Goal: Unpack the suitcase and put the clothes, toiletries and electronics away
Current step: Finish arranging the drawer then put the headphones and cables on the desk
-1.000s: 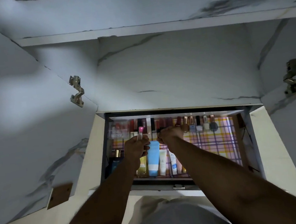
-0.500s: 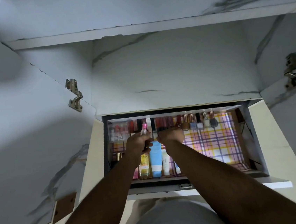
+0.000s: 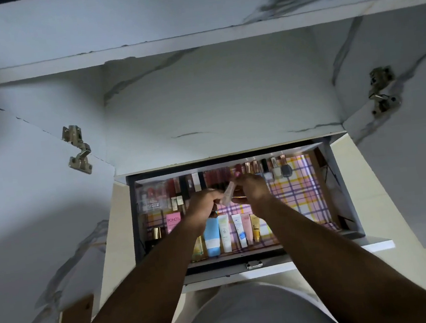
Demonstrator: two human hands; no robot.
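Both hands meet over the open drawer (image 3: 340, 187), which is lined with a plaid sheet (image 3: 299, 191). The left hand (image 3: 203, 206) has its grip curled round the lower end of a small clear tube (image 3: 229, 194), and the right hand (image 3: 252, 187) pinches the tube's pink cap (image 3: 237, 174) at the upper end; the tube tilts between them, above the drawer's contents. Beyond the grips, along the back wall, stands a row of lipsticks (image 3: 208, 179) and nail polish bottles (image 3: 277, 169). Below the grips lies a row of tubes, among them a blue tube (image 3: 212, 236) and several white ones (image 3: 224, 232). Left of the left grip sit a pink box (image 3: 173, 222) and a gold-capped bottle (image 3: 157, 233).
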